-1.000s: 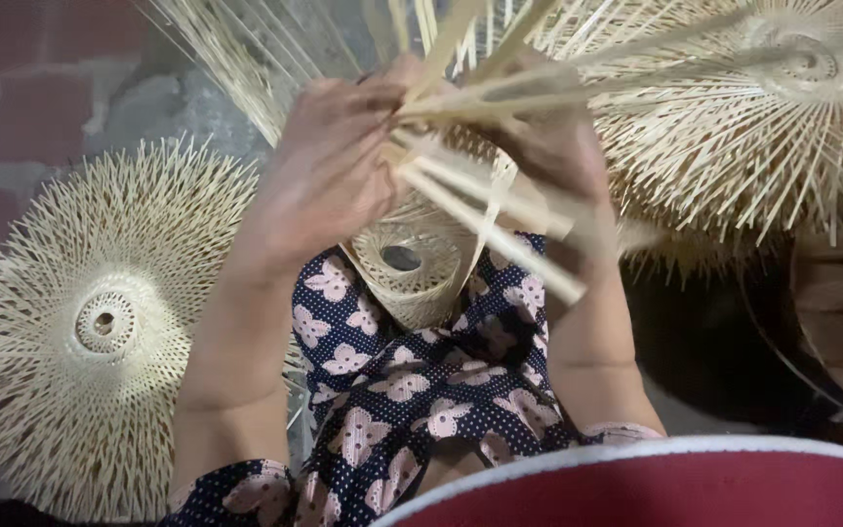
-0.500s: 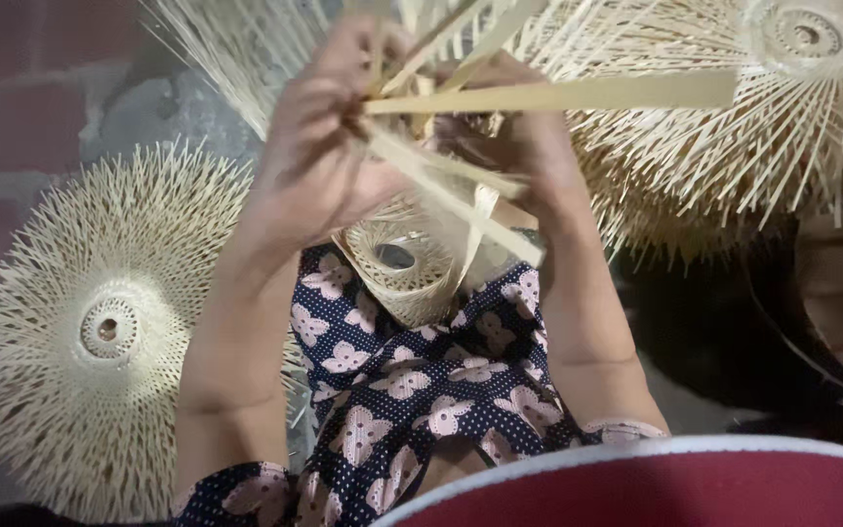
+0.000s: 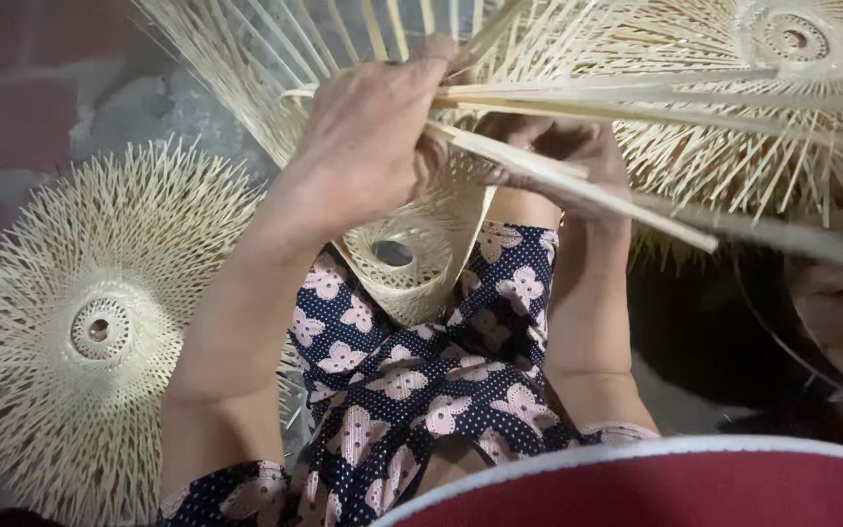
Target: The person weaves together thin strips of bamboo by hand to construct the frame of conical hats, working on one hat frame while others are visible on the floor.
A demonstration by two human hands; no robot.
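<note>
Since the earlier frame, both hands are shifting lower, the pale flat bamboo strips (image 3: 578, 190) swinging rightward. Left hand (image 3: 368, 146) is gripping those strips above the half-woven conical bamboo basket (image 3: 412, 259) on the lap; right hand (image 3: 568, 156) is pinching them behind. Finished round woven bamboo disc (image 3: 100, 327) is lying left.

Grey concrete floor (image 3: 163, 102) with red brick paving (image 3: 21, 107) at upper left, round woven bamboo disc (image 3: 100, 327) with spiky loose ends lying flat on it at left, second similar disc (image 3: 782, 88) at upper right, dark patch at right
</note>
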